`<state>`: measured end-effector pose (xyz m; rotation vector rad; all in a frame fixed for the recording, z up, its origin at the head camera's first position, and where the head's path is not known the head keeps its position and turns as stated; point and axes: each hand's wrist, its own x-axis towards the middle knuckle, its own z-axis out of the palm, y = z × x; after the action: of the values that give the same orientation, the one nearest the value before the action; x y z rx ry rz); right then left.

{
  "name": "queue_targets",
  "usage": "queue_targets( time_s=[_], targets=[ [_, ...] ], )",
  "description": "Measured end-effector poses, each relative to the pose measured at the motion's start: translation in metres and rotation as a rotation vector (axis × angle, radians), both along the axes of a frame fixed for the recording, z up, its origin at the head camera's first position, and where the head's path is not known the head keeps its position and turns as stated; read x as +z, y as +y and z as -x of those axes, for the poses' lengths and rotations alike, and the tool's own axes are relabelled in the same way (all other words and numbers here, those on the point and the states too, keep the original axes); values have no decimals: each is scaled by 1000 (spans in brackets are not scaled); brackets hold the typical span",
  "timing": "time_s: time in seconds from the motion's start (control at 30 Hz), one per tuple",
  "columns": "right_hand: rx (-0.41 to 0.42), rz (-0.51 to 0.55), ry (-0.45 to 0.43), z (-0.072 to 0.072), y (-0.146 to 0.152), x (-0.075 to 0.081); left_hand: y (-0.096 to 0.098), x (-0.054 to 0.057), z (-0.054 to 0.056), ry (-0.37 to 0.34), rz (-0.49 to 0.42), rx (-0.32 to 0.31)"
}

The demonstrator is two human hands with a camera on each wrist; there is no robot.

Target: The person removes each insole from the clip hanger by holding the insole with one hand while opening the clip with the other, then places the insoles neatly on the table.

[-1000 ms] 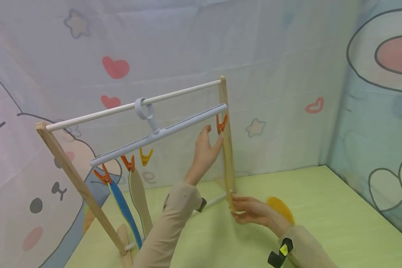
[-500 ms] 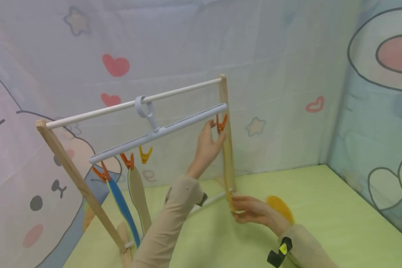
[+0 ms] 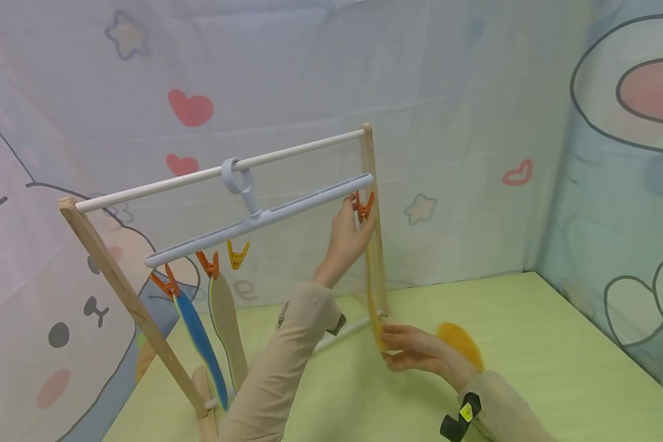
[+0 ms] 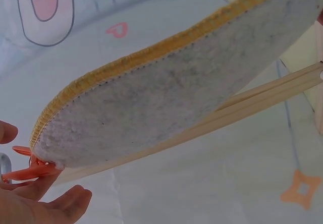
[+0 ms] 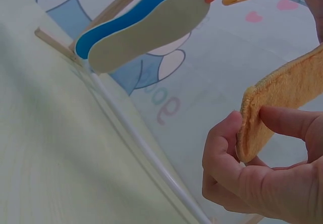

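A yellow insole hangs from an orange clip at the right end of a pale hanger. My left hand is up at this clip, fingers and thumb around its handles. The left wrist view shows the insole's fuzzy whitish underside, with the clip biting its tip and fingers below. Lower down, my right hand pinches the insole's bottom end between thumb and fingers. The right wrist view gives that pinch closely, with the end of the yellow insole bent slightly.
A wooden rack with a white rail carries the hanger. A blue insole and a beige insole hang from orange clips at left. Beside them hangs a yellow clip. Another yellow insole lies behind my right wrist.
My left hand has moved slightly right and up, its fingers coming onto the orange clip. The right hand keeps its pinch in place; the insole bows a little more near its bottom.
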<state>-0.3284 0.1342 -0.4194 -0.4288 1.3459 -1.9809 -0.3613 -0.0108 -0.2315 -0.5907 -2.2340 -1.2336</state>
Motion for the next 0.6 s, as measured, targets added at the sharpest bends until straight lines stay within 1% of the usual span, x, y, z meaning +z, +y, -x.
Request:
queue_targets(
  time_s=[0.17, 0.33, 0.47, 0.6],
  targets=[
    [-9, -14, -3, -1, 0, -1, 5, 4, 1, -6, 6, 24],
    [-16, -16, 2, -4, -1, -2, 7, 5, 2, -13, 40, 66],
    [-10, -10, -7, -7, -2, -2, 8, 5, 3, -14, 92, 110],
    [0, -7, -4, -9, -3, -3, 10, 4, 3, 7, 129, 162]
  ],
)
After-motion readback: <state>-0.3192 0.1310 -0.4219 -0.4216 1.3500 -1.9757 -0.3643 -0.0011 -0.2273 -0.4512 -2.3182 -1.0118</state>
